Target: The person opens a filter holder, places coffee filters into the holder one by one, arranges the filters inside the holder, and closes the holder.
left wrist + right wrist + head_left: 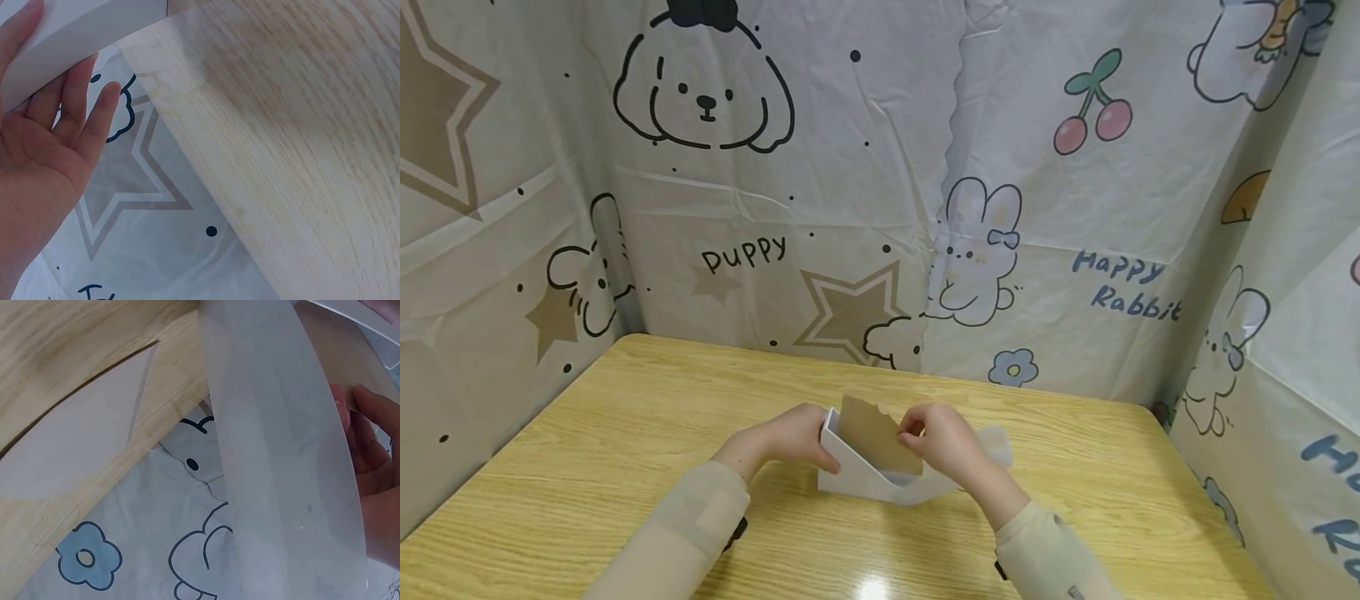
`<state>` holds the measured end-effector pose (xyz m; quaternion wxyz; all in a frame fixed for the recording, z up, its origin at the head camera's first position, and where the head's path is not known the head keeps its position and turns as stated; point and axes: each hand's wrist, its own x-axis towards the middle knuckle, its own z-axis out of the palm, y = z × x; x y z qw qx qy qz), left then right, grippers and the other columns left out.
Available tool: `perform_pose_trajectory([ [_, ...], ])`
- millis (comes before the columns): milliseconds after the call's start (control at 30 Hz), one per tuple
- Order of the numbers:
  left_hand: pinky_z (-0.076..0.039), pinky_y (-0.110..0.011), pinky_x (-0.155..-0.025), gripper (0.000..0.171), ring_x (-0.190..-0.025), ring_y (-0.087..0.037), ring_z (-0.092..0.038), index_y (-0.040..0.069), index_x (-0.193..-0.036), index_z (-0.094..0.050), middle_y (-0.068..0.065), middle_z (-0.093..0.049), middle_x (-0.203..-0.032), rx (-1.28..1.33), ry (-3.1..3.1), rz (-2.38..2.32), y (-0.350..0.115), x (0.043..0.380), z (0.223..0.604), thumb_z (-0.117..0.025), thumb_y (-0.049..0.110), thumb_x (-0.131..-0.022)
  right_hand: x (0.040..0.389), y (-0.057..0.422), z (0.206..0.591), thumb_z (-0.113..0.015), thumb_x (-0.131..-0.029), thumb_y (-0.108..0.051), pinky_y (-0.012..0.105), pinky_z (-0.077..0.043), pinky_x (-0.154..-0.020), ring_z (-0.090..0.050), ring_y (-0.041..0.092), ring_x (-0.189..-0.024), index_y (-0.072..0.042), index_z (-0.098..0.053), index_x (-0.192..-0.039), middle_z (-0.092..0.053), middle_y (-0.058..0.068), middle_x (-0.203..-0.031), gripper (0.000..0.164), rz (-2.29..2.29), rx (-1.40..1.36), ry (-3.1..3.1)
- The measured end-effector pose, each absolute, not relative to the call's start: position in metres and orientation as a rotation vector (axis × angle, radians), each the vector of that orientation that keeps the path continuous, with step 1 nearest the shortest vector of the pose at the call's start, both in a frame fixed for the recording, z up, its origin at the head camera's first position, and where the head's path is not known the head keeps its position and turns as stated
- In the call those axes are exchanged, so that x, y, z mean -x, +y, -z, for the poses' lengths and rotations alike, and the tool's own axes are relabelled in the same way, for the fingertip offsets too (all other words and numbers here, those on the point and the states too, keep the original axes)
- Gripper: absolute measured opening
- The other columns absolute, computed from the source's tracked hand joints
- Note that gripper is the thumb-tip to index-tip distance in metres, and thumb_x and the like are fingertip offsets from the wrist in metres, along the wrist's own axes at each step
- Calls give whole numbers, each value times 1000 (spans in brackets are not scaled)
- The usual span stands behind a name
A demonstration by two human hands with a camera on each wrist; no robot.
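Observation:
A white box with slanted sides (857, 467) stands on the table, its top uncovered. My left hand (797, 433) grips its left end, thumb on the near side and fingers behind; in the left wrist view the hand (50, 131) lies along the white wall (81, 37). Brown paper (872, 433) with a crimped edge, like a coffee filter, stands up inside the box. My right hand (943, 437) pinches its right edge between thumb and forefinger. In the right wrist view, a translucent curved flap (275, 450) partly hides those fingers.
A pale fan-shaped paper (81, 431) with a crimped edge lies on the wooden table (647, 400) in the right wrist view. Printed cloth (850, 208) hangs behind the table and along both sides.

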<state>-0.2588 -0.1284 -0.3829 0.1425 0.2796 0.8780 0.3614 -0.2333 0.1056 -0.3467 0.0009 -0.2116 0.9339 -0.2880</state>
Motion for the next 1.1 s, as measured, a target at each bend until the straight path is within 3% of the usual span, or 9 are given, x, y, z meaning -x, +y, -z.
perform_pose_trajectory([
  [267,-52,-25,-73,27,-82,-11,-64,6,-94,-68,-5,-71,-93,-835,2510,-1066,-129,258,382,-78,7,-70,232,101,351,-69,-81,-8,21,-44,-59,-53,6,-64,-9,-68,-74,-65,-2,-69,7,828,702,2947],
  [1100,-52,-26,-72,25,-80,-9,-64,10,-93,-68,-2,-71,-91,-819,2524,-1044,-129,257,382,-78,8,-71,233,94,361,-69,-79,-9,22,-41,-55,-50,8,-61,-10,-67,-73,-61,-2,-67,6,648,711,3008],
])
